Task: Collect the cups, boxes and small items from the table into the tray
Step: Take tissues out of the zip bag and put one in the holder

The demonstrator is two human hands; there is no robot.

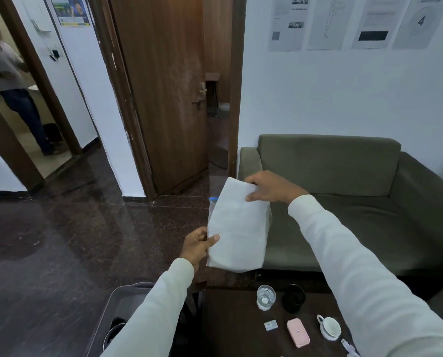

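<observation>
Left hand [196, 247] and right hand [269, 186] each pinch white bag [237, 228], raised above worktop [230, 320]. Step: transfer underway. Next: lower into tray [117, 300]; cups remain.

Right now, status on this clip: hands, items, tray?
Both hands, left and right, gripping white bag in midair. Glass, black cup, pink case, white cup on table. Tray unobstructed.

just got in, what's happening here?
A person holds a white bag in the air with both hands: left hand at its lower edge, right hand at its top corner. On the table remain a clear glass, black cup, white cup and pink case. The grey tray sits lower left.
</observation>
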